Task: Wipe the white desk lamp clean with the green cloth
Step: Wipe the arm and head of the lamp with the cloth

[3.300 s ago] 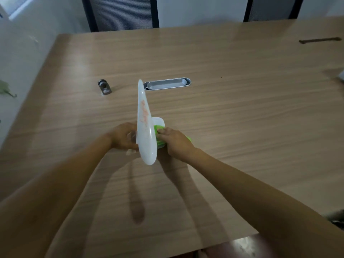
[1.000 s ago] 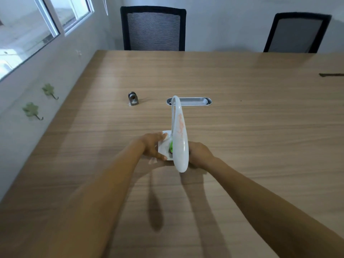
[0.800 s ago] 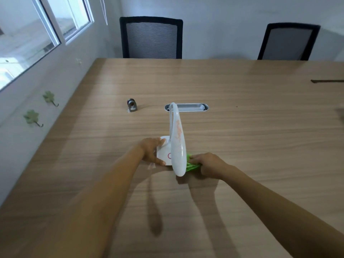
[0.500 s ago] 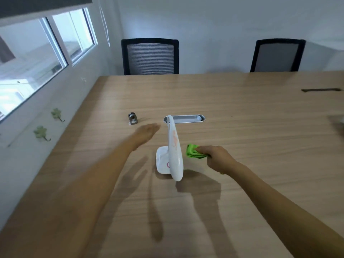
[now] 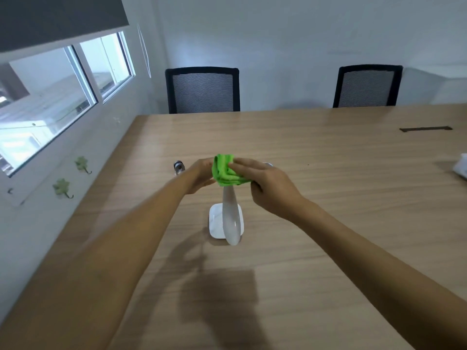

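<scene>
The white desk lamp (image 5: 230, 218) stands on its square base at the table's middle, its long head reaching toward me. A crumpled green cloth (image 5: 225, 170) lies over the far upper part of the lamp head and hides it. My right hand (image 5: 265, 184) presses the cloth from the right, fingers closed on it. On the left of the cloth is my left hand (image 5: 201, 175), cupped against the lamp head; whether it grips is hidden.
A small metal cylinder (image 5: 179, 167) stands on the wooden table (image 5: 328, 198) left of my hands. A dark slot (image 5: 425, 128) sits at the far right, a white object (image 5: 461, 166) at the right edge. Two black chairs (image 5: 202, 89) stand beyond.
My right hand lifted the green cloth from the table beside the base up onto the lamp head. My left hand came in to the head's left side. The view tilted upward.
</scene>
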